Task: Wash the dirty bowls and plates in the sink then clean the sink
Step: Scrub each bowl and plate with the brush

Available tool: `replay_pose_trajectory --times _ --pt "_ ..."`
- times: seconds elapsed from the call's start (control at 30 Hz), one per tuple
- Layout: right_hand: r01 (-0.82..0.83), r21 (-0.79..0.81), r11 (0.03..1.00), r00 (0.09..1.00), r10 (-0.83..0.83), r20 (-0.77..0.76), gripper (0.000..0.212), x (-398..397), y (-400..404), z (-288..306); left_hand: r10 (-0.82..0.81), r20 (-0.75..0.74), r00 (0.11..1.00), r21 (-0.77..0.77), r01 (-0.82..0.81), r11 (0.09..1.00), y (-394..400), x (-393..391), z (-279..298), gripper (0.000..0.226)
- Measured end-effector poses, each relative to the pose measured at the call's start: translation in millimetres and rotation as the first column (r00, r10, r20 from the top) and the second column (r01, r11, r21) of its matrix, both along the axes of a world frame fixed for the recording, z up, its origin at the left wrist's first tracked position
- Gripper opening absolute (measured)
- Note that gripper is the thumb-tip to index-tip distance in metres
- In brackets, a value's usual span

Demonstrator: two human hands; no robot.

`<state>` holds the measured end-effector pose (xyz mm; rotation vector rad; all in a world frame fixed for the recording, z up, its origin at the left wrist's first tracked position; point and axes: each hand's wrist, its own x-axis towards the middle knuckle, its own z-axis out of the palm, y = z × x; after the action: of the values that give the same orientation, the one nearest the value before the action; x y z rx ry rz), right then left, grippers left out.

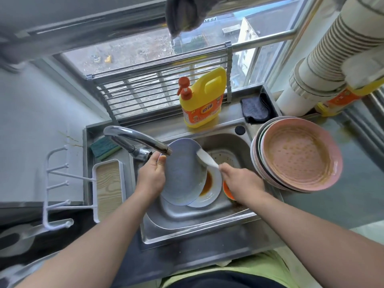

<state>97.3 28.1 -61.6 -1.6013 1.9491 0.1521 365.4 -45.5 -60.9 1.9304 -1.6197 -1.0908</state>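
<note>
1. One sink (207,221) is the landmark for everything; work inside its basin so drips and grease stay there.
2. Right of the sink, on the table (353,194), a stack of dirty plates (299,156) waits, the top pink one smeared brown. Judging by that pile, the washing is at an early stage.
3. Inside the sink, tilted up under the faucet (137,140), is the blue plate (182,173), the piece in hand. The left hand (151,175) grips its left rim, thumb on the face and fingers curled behind. Keeping that grip firm matters, since a wet plate probably slips easily.
4. Below it in the sink lies a white plate (209,188) with brown sauce, and beside that an orange dish (228,192), partly hidden by the right hand.
5. Behind the sink stands the yellow detergent bottle (201,100); on the sink's left ledge sits a green sponge (104,147), handy if soap is needed.
6. Over the sink's middle, the right hand (241,181) pinches a white scrubbing tool (205,160), fingers closed round its handle, its tip against the blue plate's right edge. Sweeping across the whole face, rim included, while turning the plate with the left hand should clean it best.
</note>
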Motion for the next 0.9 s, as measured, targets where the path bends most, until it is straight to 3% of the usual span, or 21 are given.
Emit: replay_pose_trajectory --times 0.07,0.2,0.33,0.47,0.53,0.63,0.7,0.8,0.9 --pt "0.096 0.087 0.992 0.982 -0.109 0.154 0.016 9.2 29.5 -13.3 0.124 -0.143 0.982 0.031 -0.121 0.992 -0.5 -3.9 -6.7 0.033" --pt "0.099 0.120 0.988 0.890 -0.141 0.434 0.020 56.0 85.0 -16.7 0.361 -0.407 0.839 0.163 -0.322 0.933 1.8 -20.5 -23.2 0.039" --pt "0.183 0.112 0.977 0.893 -0.213 0.395 0.015 33.0 83.1 -22.3 0.413 -0.454 0.789 0.214 -0.353 0.911 10.2 -27.7 -18.3 0.029" --pt "0.358 -0.018 0.934 0.875 -0.328 0.356 0.018 12.2 30.7 -12.7 0.376 -0.456 0.807 0.254 -0.286 0.924 21.0 -28.0 -30.7 0.061" --pt "0.307 -0.059 0.950 0.869 -0.254 0.425 0.022 33.9 8.3 1.9 0.422 -0.495 0.760 0.309 -0.300 0.903 26.3 -45.0 -16.8 0.048" --pt "0.103 -0.024 0.994 0.871 -0.079 0.485 0.023 77.4 21.1 11.0 0.642 -0.548 0.536 0.467 -0.440 0.767 17.9 -57.4 -5.2 0.035" --pt "0.052 0.016 0.999 0.876 -0.053 0.480 0.025 75.5 54.6 15.3 0.703 -0.536 0.467 0.498 -0.497 0.710 9.1 -46.9 -6.0 0.035" --pt "0.023 0.122 0.992 0.931 -0.065 0.360 0.022 22.3 80.9 19.1 0.669 -0.499 0.551 0.469 -0.477 0.743 5.8 -27.1 -14.6 0.035" --pt "0.140 0.125 0.982 0.962 -0.165 0.220 0.018 -19.0 51.8 8.4 0.593 -0.499 0.632 0.457 -0.389 0.800 15.4 -31.0 -16.4 0.038"
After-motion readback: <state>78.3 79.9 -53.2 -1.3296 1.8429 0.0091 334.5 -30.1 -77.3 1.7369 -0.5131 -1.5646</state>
